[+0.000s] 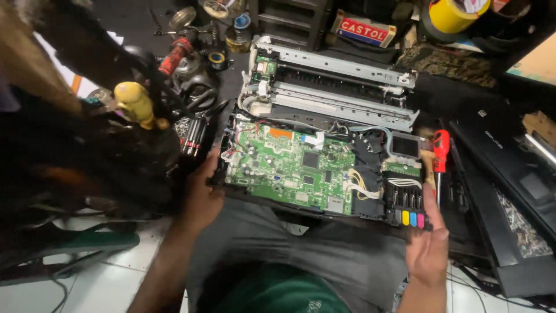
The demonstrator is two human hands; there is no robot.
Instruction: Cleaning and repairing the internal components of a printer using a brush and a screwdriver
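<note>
Head view: left hand (200,194) grips the left edge of the opened printer chassis (324,116); right hand (427,246), fingers extended, steadies its front right corner beside the ink cartridges (409,218). Covers are off, green circuit board (289,168) exposed and seated. A red screwdriver (440,156) lies alongside.

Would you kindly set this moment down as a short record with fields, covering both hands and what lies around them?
Setting: cluttered workbench, seen from above
Main item: opened printer, casing removed
Exposed part: green circuit board
Left hand: grips the printer's left edge
Right hand: open, fingers by the coloured ink cartridges
Nearby tool: red-handled screwdriver, right of the printer
Further back: yellow tape roll
</note>
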